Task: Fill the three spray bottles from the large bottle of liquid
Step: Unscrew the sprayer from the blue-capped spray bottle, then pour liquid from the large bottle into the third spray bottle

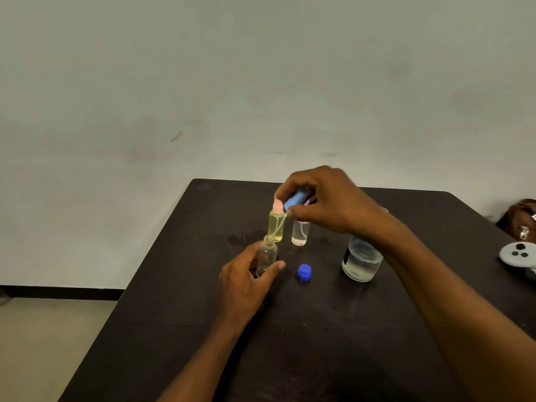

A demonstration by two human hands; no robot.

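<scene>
My left hand (246,281) grips a small clear spray bottle (267,253) that stands open on the dark table (179,329). Above it my right hand (330,198) holds a blue spray head (295,201), whose thin dip tube (280,226) slants down to the bottle's neck. Just behind stand a yellow bottle with a pink cap (276,224) and a clear bottle (300,233) holding a little liquid, its top hidden by my right hand. The large bottle (361,261), partly full of clear liquid, stands to the right, half hidden by my right forearm.
A blue screw cap (304,272) lies on the table between the small bottles and the large one. At the right edge lie a grey controller (519,253) and a brown bag (522,219). The table's left edge runs diagonally, with the floor beyond it.
</scene>
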